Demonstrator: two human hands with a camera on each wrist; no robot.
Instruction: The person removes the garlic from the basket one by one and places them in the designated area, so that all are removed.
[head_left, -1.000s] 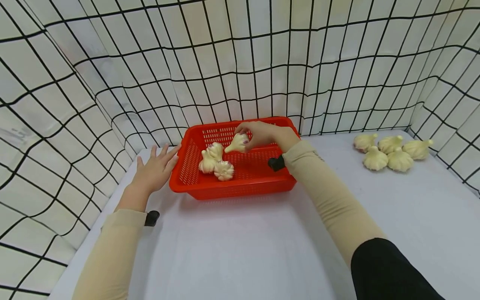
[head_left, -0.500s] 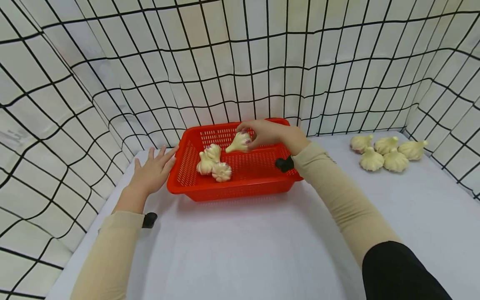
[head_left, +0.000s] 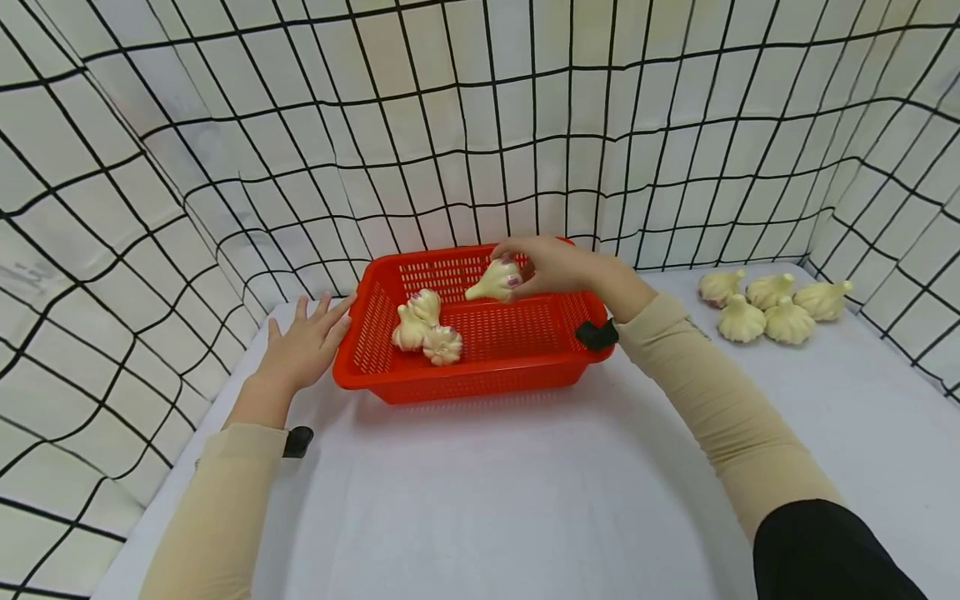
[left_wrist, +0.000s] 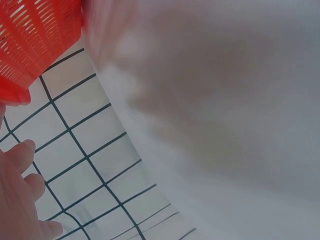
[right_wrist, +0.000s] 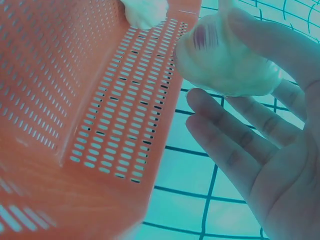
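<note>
In the head view, my right hand (head_left: 558,265) pinches a garlic bulb (head_left: 495,280) between thumb and fingers, over the back of a red plastic basket (head_left: 480,372). The right wrist view shows this bulb (right_wrist: 220,62), purple-streaked, held by the thumb above and fingers below. Three more garlic bulbs (head_left: 411,328) lie together in the basket's left half. My left hand (head_left: 298,346) is spread with straight fingers, its fingertips at the basket's left rim. Only some of that hand's fingers (left_wrist: 22,156) appear in the left wrist view.
Several garlic bulbs (head_left: 787,322) sit grouped on the white table (head_left: 480,500) at the far right. A black wire grid (head_left: 534,142) stands behind the basket and along both sides. Dark straps show at both wrists.
My right hand has shifted a little to the right, carrying the garlic bulb along over the basket. The left hand stays at the rim, and the head view has tilted slightly.
</note>
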